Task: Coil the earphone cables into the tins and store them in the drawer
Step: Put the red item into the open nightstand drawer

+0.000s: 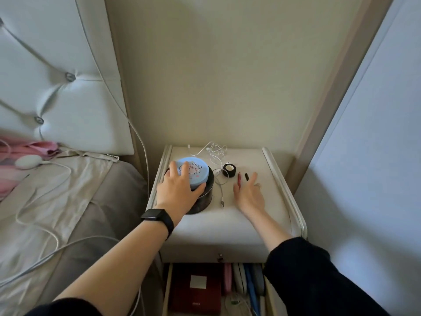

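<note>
Blue tin (196, 172), its lid printed with a cartoon, sits on a black tin (206, 199) at 9 o'clock on the white worktop (227, 224). The left hand (177, 190) grips the blue tin, thumb curled round its near rim. At 3 o'clock the right hand (249, 195) is spread, holding nothing. A white earphone cable (216, 149) lies tangled at 12 o'clock, trailing forward past a black roll (227, 169). At 6 o'clock the drawer (168, 288) stands open.

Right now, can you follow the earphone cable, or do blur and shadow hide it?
Head view: dim, even light, no glare; the white cable is low-contrast on the pale nightstand but traceable; wide-angle lens bows the headboard and wall edges.
</note>
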### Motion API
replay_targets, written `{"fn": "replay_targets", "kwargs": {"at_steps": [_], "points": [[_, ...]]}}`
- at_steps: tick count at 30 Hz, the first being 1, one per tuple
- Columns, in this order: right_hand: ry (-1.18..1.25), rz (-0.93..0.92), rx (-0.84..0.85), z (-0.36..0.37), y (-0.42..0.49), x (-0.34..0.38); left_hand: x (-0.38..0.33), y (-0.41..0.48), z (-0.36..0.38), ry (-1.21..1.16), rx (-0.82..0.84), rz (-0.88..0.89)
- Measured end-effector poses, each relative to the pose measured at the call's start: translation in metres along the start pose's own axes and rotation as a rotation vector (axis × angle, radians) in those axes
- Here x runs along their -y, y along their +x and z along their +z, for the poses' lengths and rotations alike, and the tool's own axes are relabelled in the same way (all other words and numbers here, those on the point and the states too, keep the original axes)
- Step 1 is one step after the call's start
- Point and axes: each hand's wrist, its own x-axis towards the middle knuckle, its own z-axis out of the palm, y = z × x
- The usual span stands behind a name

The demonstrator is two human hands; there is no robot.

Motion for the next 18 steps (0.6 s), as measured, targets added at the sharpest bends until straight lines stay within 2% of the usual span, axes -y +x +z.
{"fn": "replay_targets", "kwargs": {"at_steps": [3,6,8,9,11,12,13,15,17,18], "points": [[-0.125,0.04,0.048,0.005,0.01,0.003,-0.002,0.003,-0.002,0.006,0.069,-0.007],[-0.226,0.063,0.203,-0.005,0.019,-0.004,-0.003,0.005,-0.009,0.061,0.131,-0.063],[-0.181,0.134,0.282,-0.022,0.013,-0.004,-0.004,-0.003,-0.014,0.076,0.035,-0.05],[-0.057,0.132,0.274,-0.03,0.008,-0.003,-0.009,-0.01,-0.016,0.036,-0.041,-0.028],[0.365,0.036,0.23,-0.043,-0.013,-0.004,-0.025,-0.03,-0.016,-0.174,-0.165,-0.005],[0.595,-0.036,0.23,-0.048,-0.028,-0.002,-0.036,-0.039,-0.015,-0.34,-0.174,-0.02],[0.802,-0.106,0.281,-0.054,-0.045,0.0,-0.047,-0.046,-0.015,-0.536,-0.127,-0.062],[1.102,-0.19,0.487,-0.063,-0.08,0.005,-0.063,-0.058,-0.018,-0.952,0.097,-0.2],[1.209,-0.182,0.681,-0.067,-0.109,0.005,-0.071,-0.069,-0.021,-1.301,0.313,-0.317],[1.205,-0.169,0.752,-0.067,-0.121,0.002,-0.071,-0.076,-0.02,-1.401,0.364,-0.329]]}}
